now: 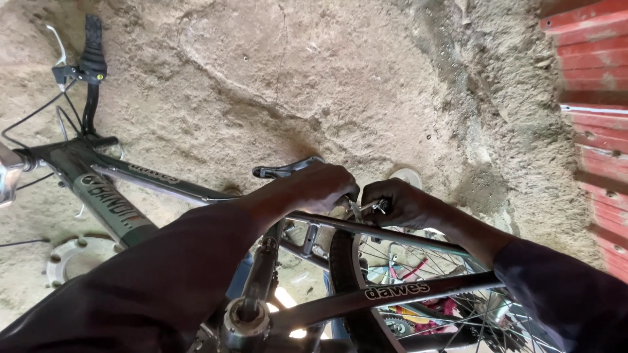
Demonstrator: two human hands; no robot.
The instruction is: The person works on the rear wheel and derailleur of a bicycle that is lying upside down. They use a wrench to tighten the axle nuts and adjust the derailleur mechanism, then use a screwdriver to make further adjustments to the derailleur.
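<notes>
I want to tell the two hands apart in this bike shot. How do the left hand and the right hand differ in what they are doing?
The left hand is closed over the bike frame by the rear brake, knuckles up; the right hand pinches a small metal tool in its fingers. The left forearm crosses the picture's middle; the right comes in from the lower right edge. Both wear dark sleeves and meet above the rear wheel.

We count one bicycle (118, 202), one spoked wheel (418, 274), two hands, left (320, 189) and right (399, 204), and one round metal flange (78, 258).
</notes>
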